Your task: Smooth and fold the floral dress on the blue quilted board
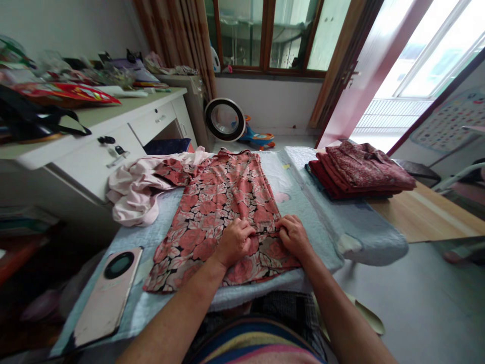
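Near the frame's lower centre, the left grip (235,241) and right grip (294,236) pinched the floral garment (206,217), seemingly mid-fold, the next turn likely needing even tension.

Prob. a rm in sb's home

Brown curtains (174,40) hang by a wood window (242,30), w/ a blue & orange kid's toy (261,137) below. A white desk (85,159) has keys (120,150) in its front & bags (68,93) etc. heaped on top. A chart (452,121) w/ lots of lil' pics hangs at the R. Folded clothes (364,172) sit in a pile, & a pale slipper (370,317) is on the floor (424,303).
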The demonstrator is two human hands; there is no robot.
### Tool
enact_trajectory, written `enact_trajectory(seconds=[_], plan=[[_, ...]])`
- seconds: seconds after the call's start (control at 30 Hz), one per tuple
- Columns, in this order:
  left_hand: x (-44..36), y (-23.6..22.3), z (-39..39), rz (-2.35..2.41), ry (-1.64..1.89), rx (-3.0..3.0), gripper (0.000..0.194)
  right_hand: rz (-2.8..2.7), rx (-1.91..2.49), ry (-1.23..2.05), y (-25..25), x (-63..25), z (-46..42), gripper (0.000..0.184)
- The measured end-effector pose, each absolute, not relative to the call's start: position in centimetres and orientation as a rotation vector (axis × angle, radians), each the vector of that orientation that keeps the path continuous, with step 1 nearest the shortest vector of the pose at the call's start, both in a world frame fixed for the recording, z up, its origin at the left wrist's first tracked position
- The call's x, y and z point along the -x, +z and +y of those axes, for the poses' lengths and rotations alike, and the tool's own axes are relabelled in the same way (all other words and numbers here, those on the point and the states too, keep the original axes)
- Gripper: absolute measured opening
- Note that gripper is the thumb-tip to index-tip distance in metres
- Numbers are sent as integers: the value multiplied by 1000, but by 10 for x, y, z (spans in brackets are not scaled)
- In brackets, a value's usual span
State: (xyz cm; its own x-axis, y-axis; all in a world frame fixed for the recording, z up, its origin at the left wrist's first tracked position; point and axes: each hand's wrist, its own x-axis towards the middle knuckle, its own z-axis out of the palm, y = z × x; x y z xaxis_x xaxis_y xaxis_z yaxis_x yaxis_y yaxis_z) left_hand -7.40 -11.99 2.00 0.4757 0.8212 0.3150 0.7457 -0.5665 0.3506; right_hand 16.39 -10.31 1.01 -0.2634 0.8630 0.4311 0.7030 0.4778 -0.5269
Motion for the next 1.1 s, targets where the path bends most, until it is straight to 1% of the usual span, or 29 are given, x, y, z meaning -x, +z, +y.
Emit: enact_trajectory(seconds=[0.1, 0.27, 0.47, 0.63, 0.7, 0.77, 0.83, 1.0, 1.1], plan=[[74, 23, -121, 1393, 746, -2535, 27, -1996, 1315, 306, 13, -165, -103, 24], [72, 25, -122, 1343, 812, -2534, 38, -2011, 1347, 313, 9, -165, -101, 29], [71, 24, -122, 1310, 669, -2577, 17, -2008, 1391, 317, 3, -165, -99, 28], [71, 28, -125, 1362, 667, -2575, 15, -2078, 1367, 436, 16, -172, -93, 27], [69, 29, -126, 1363, 732, -2562, 20, -2113, 1374, 464, 27, -173, -88, 25], [67, 29, -126, 1332, 790, -2567, 31, -2127, 1384, 435, 37, -171, -81, 22], [66, 28, -126, 1289, 796, -2592, 36, -2135, 1363, 410, 43, -165, -75, 21], [64, 27, -125, 1251, 682, -2624, 23, -2327, 1239, 480, 36, -151, -66, 28], [65, 28, -125, 1267, 657, -2617, 16, -2452, 1239, 508, 36, -151, -63, 29]])
